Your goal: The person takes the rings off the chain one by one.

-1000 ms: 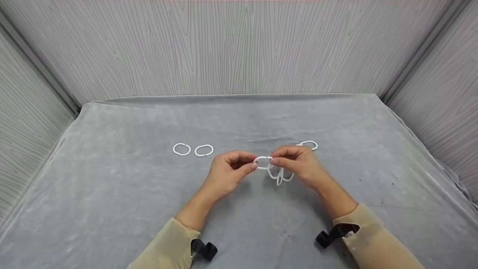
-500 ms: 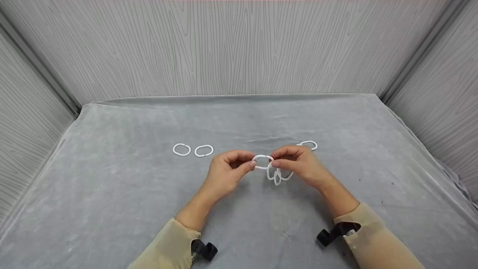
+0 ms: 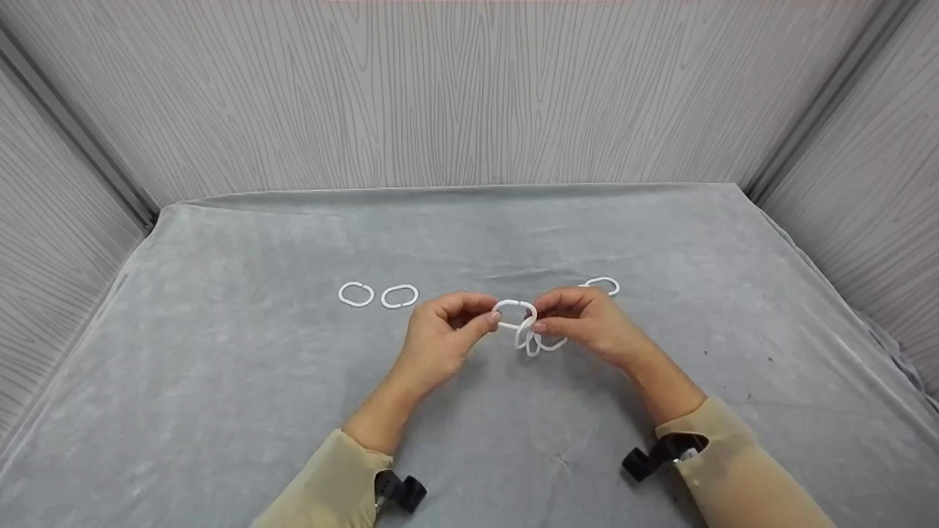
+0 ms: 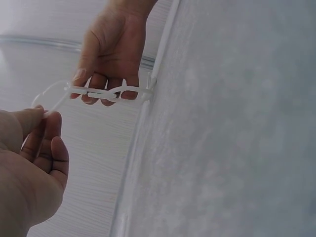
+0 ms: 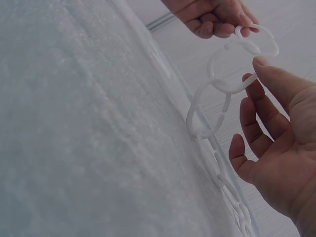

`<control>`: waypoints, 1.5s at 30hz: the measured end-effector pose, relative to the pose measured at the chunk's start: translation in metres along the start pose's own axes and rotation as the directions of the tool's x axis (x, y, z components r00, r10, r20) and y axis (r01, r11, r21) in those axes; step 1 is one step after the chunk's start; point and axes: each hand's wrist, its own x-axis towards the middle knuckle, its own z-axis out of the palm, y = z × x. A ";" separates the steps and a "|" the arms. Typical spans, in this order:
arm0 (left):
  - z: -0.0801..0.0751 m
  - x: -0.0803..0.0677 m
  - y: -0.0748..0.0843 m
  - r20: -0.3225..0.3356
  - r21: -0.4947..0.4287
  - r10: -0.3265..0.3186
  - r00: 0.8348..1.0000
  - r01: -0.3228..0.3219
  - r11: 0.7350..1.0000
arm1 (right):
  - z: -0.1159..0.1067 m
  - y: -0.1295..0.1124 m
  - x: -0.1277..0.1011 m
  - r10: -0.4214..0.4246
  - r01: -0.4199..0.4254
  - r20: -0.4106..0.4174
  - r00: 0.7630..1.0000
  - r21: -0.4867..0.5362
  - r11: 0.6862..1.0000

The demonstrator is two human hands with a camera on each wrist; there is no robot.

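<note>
left hand point(image 3: 442, 336) pinches white end link point(image 3: 508, 301); right hand point(image 3: 590, 324) pinches adjoining link point(image 5: 210, 65) — links between hands

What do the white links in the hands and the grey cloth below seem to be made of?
White links: probably plastic, smooth, judging by their even white colour and moulded-looking split loops.
Grey cloth: likely velvety fabric with a soft nap, given its patchy shading and creases; fibre unclear.
</note>
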 end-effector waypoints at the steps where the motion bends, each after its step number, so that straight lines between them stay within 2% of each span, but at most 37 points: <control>1: 0.000 0.000 0.000 -0.002 0.000 0.004 1.000 -0.004 1.000 | 0.000 0.000 0.000 0.006 -0.006 0.004 1.000 -0.004 1.000; 11: 0.001 0.000 0.002 -0.017 -0.009 0.025 1.000 -0.025 1.000 | 0.002 0.000 0.000 0.024 -0.024 0.016 1.000 -0.009 1.000; 27: -0.001 0.000 0.004 -0.027 -0.005 0.028 0.999 -0.028 1.000 | 0.001 0.002 0.000 0.035 -0.037 -0.024 0.999 -0.064 0.997; 45: -0.004 0.001 0.004 -0.036 -0.003 0.032 0.999 -0.032 0.999 | 0.001 0.003 0.001 0.007 -0.007 -0.022 1.000 -0.016 1.000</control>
